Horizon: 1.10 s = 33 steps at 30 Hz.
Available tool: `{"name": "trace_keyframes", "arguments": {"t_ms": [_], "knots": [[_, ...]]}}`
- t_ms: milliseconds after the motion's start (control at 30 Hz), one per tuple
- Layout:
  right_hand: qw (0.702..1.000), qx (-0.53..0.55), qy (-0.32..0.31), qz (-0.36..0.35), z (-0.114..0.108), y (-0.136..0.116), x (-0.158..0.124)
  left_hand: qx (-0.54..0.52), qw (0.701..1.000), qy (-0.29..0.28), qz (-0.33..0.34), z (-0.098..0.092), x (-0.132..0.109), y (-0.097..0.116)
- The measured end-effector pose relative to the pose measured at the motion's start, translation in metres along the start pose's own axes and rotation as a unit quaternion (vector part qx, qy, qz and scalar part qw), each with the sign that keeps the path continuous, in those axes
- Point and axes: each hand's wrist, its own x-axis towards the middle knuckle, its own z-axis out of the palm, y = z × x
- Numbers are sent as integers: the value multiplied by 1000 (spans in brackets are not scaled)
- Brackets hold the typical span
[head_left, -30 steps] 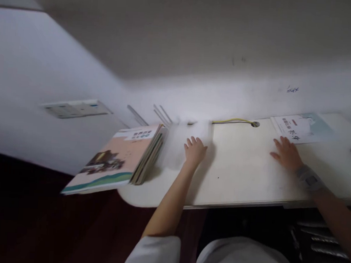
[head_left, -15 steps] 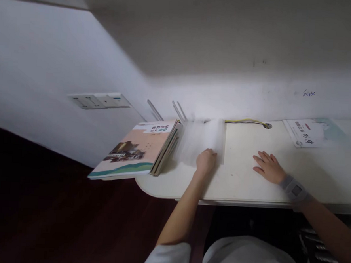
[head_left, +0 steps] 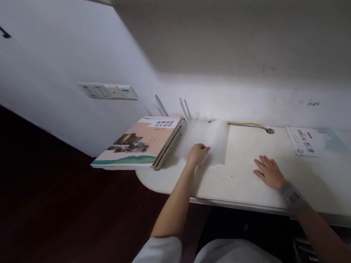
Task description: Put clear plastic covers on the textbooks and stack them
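My left hand (head_left: 196,154) is closed, thumb and fingers pinched together over a clear plastic sheet (head_left: 219,144). It seems to grip a piece of the plastic, though blur hides the exact hold. The sheet lies on the white desk (head_left: 240,183), its right edge straight. To the right, my right hand (head_left: 269,173) rests palm down with fingers spread, holding nothing, a grey band with a square face on its wrist. Left of the plastic is a stack of books (head_left: 139,141), the top one a history textbook with a peach cover, overhanging the desk's rounded corner.
A white and teal booklet (head_left: 308,141) lies at the back right. Yellow cable (head_left: 247,123) runs along the wall into a round hole (head_left: 270,131). Metal bookend bars (head_left: 183,107) stand behind the stack. Wall sockets (head_left: 108,91) are on the left; dark floor (head_left: 69,216) lies below.
My left hand has moved slightly left and up over the plastic sheet, its fingers now pinched. My right hand stays flat on the desk. The view has shifted a little.
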Motion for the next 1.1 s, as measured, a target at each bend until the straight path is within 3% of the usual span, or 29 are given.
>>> {"name": "trace_keyframes", "arguments": {"t_ms": [100, 167, 233, 300, 367, 467, 567, 700, 767, 867, 967, 1100], "knots": [[1000, 22, 7, 9, -1, -1, 1, 8, 1000, 23, -9, -10, -6, 7], [996, 77, 29, 19, -3, -13, 2, 20, 999, 43, -6, -13, -16, 25], [982, 169, 76, 22, -6, -36, 3, 15, 998, 51, 32, -15, -30, 55], [951, 271, 147, 30, -10, -63, 4, -50, 988, 44, 136, -18, -50, 90], [906, 341, 241, 73, -17, -85, 6, -189, 952, 32, 238, -24, -74, 122], [856, 354, 348, 144, -31, -89, 6, -392, 847, 23, 359, -44, -108, 149], [863, 272, 389, 173, -55, -58, -5, -513, 754, 22, 410, -70, -128, 144], [904, 95, 374, 185, -97, -3, -39, -590, 721, 92, 350, -86, -122, 102], [915, 15, 352, 197, -113, 15, -60, -608, 727, 128, 293, -78, -106, 73], [941, -57, 285, 172, -118, 24, -88, -520, 823, 101, 207, -45, -78, 31], [973, -73, 195, 98, -99, 20, -107, -390, 909, 34, 143, 0, -61, 3], [994, -46, 79, 54, -62, 16, -123, -220, 967, -22, 128, 39, -61, -12]]}}
